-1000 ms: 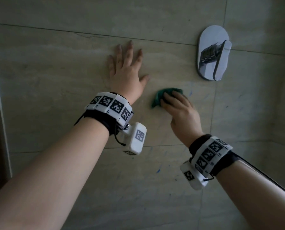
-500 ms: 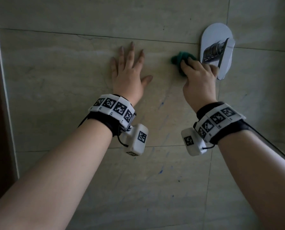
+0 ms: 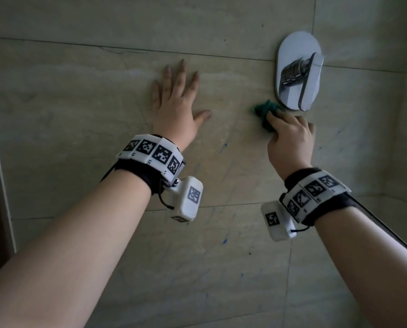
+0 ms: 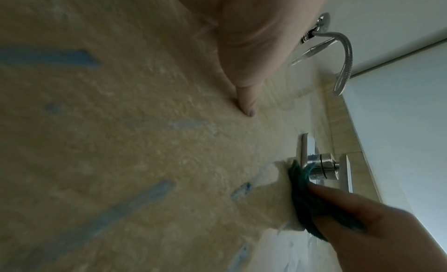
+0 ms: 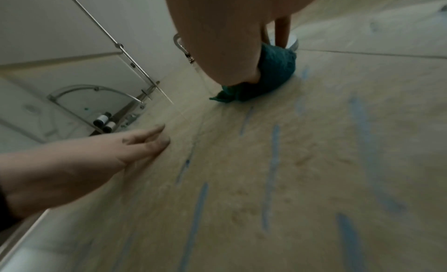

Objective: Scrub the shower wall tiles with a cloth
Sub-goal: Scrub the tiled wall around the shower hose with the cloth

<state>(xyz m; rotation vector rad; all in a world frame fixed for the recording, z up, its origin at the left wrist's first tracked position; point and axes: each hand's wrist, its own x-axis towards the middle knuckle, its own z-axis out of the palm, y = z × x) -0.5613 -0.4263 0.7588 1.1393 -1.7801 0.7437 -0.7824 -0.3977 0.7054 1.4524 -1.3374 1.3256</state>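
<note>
Cloth (image 3: 264,114): bunched, right of centre | right hand (image 3: 290,138): fingers clamped on it | left hand (image 3: 176,107): fingers spread flat on wall tiles (image 3: 67,102)

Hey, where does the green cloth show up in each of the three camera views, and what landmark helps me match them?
Head: the green cloth sits right of centre, under the right hand, just below-left of the chrome shower valve.
Left wrist: the cloth is lower right, pressed to the wall beside the valve.
Right wrist: the cloth is upper centre, beneath the hand.
Shared landmark: the valve; in the right wrist view only its edge peeks out.
</note>
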